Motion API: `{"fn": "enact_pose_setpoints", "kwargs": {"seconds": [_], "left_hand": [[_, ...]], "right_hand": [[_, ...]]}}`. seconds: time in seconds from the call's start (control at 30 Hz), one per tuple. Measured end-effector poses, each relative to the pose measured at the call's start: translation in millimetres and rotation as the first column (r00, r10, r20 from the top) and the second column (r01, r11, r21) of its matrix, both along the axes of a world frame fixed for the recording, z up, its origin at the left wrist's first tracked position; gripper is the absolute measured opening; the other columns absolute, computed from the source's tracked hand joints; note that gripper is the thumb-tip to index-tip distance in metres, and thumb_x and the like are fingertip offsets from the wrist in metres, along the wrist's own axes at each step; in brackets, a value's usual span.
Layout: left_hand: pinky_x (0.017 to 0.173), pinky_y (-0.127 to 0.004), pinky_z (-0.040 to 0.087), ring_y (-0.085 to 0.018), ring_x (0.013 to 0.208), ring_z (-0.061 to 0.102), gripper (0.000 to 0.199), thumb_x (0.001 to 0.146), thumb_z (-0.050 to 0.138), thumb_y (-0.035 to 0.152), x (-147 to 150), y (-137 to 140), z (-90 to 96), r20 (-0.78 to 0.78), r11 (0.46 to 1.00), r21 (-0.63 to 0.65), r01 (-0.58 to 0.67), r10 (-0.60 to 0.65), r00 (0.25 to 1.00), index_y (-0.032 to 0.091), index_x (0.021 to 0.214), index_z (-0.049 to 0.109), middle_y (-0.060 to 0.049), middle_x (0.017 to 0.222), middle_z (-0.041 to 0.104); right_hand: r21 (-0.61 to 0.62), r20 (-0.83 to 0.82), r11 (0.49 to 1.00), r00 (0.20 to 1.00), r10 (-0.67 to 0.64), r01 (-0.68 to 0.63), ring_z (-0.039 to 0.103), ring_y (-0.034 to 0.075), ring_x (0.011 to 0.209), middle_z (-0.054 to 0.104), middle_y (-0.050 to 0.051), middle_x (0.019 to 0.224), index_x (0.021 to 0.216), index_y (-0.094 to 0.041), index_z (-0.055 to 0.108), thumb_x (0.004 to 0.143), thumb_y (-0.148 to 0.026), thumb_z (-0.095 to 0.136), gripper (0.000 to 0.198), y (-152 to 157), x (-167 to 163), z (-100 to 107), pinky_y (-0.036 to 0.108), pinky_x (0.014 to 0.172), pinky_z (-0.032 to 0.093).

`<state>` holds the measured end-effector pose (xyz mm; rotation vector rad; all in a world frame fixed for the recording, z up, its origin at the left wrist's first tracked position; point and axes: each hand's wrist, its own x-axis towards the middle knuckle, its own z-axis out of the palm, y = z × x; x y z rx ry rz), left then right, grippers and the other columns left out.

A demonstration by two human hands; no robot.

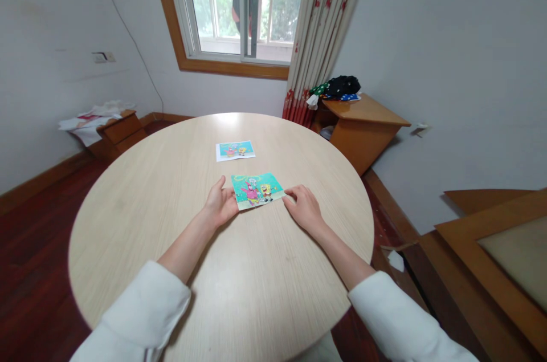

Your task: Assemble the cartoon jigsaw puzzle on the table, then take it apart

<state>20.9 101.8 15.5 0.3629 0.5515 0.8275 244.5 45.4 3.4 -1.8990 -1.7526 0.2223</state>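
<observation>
A turquoise cartoon picture card [257,191], showing a pink starfish figure and a yellow square one, is held between my hands over the round table. My left hand [221,202] supports its left edge, palm turned up, thumb raised away from the card and fingertips partly hidden beneath it. At the lower right corner, my right hand [303,207] has its thumb and fingers closed on the edge. Farther back lies a similar picture sheet [236,150] with a white margin, flat on the tabletop.
The round pale wood table [260,288] fills the middle. Behind it are a window [243,3] and a patterned curtain [327,20]. Dark cloths [342,86] lie on a wooden cabinet [363,122] at right; white cloth [96,120] covers a wooden piece at left.
</observation>
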Motion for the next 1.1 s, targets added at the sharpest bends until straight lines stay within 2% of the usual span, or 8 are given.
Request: {"fn": "enact_pose_setpoints", "kwargs": {"seconds": [0.37,0.7,0.77,0.83,0.9,0.97,1.03,1.1], "left_hand": [[0.099,-0.059,0.038,-0.039,0.114,0.056,0.076,0.090,0.025,0.053,-2.9,2.0,0.4,0.127,0.998,-0.059,0.012,-0.005,0.992,-0.003,0.142,0.024,-0.033,0.126,0.053],[0.095,-0.055,0.042,-0.040,0.117,0.053,0.077,0.089,0.025,0.057,-2.6,1.6,-7.8,0.189,0.999,-0.027,0.022,-0.016,0.982,0.003,0.144,0.025,-0.030,0.132,0.049],[0.094,-0.053,0.043,-0.040,0.116,0.054,0.077,0.090,0.023,0.057,-3.1,2.2,-8.3,0.176,0.999,-0.026,0.024,-0.019,0.984,0.002,0.144,0.025,-0.030,0.131,0.050],[0.093,-0.052,0.043,-0.039,0.115,0.055,0.078,0.090,0.022,0.057,-3.6,2.7,-8.1,0.167,0.999,-0.029,0.024,-0.019,0.986,0.002,0.144,0.024,-0.030,0.130,0.051],[0.094,-0.052,0.042,-0.039,0.115,0.055,0.078,0.090,0.021,0.057,-3.9,3.0,-7.6,0.180,0.999,-0.034,0.029,-0.023,0.983,0.002,0.145,0.022,-0.030,0.131,0.050],[0.095,-0.053,0.041,-0.038,0.115,0.055,0.079,0.090,0.021,0.058,-3.6,2.9,-6.9,0.195,0.999,-0.039,0.032,-0.024,0.980,0.002,0.146,0.020,-0.030,0.133,0.049],[0.096,-0.053,0.041,-0.038,0.115,0.056,0.078,0.090,0.020,0.057,-2.8,2.6,-6.2,0.191,0.999,-0.042,0.026,-0.018,0.982,0.002,0.145,0.021,-0.030,0.133,0.048],[0.096,-0.053,0.041,-0.037,0.115,0.056,0.078,0.090,0.020,0.057,-1.9,2.2,-5.4,0.179,0.999,-0.043,0.016,-0.008,0.984,0.001,0.144,0.023,-0.030,0.133,0.049]], "right_hand": [[0.009,-0.003,1.000,1.000,0.012,-0.012,0.057,0.020,0.095,0.065,0.008,0.099,0.094,-0.016,0.067,0.083,-0.023,0.053,0.018,0.8,1.2,-2.2,0.034,0.087,0.041],[0.028,-0.023,0.999,0.999,0.024,-0.024,0.058,0.021,0.094,0.066,0.009,0.096,0.092,-0.016,0.067,0.082,-0.021,0.054,0.018,4.7,3.4,-5.9,0.035,0.087,0.042],[0.024,-0.053,0.998,0.997,0.056,-0.055,0.059,0.020,0.093,0.067,0.009,0.096,0.092,-0.015,0.067,0.083,-0.021,0.052,0.019,8.5,4.7,-5.6,0.034,0.087,0.043],[0.019,-0.096,0.994,0.989,0.109,-0.107,0.059,0.020,0.100,0.066,0.012,0.105,0.102,-0.013,0.066,0.086,-0.022,0.048,0.025,13.3,4.7,-4.7,0.034,0.090,0.043],[-0.003,-0.110,0.990,0.984,0.140,-0.141,0.055,0.021,0.114,0.061,0.014,0.122,0.119,-0.011,0.058,0.090,-0.025,0.043,0.036,17.7,2.5,-3.8,0.037,0.099,0.038],[-0.052,-0.077,0.987,0.986,0.146,-0.150,0.046,0.022,0.127,0.051,0.016,0.136,0.133,-0.011,0.046,0.093,-0.028,0.037,0.044,20.9,-1.6,-3.5,0.043,0.108,0.027],[-0.103,-0.025,0.981,0.986,0.165,-0.167,0.037,0.024,0.134,0.045,0.016,0.142,0.139,-0.010,0.039,0.095,-0.030,0.032,0.048,22.6,-6.2,-3.8,0.047,0.112,0.016],[-0.134,0.007,0.972,0.981,0.194,-0.191,0.032,0.024,0.137,0.042,0.014,0.144,0.141,-0.011,0.035,0.096,-0.032,0.028,0.050,23.3,-9.5,-4.6,0.046,0.113,0.014]]}}
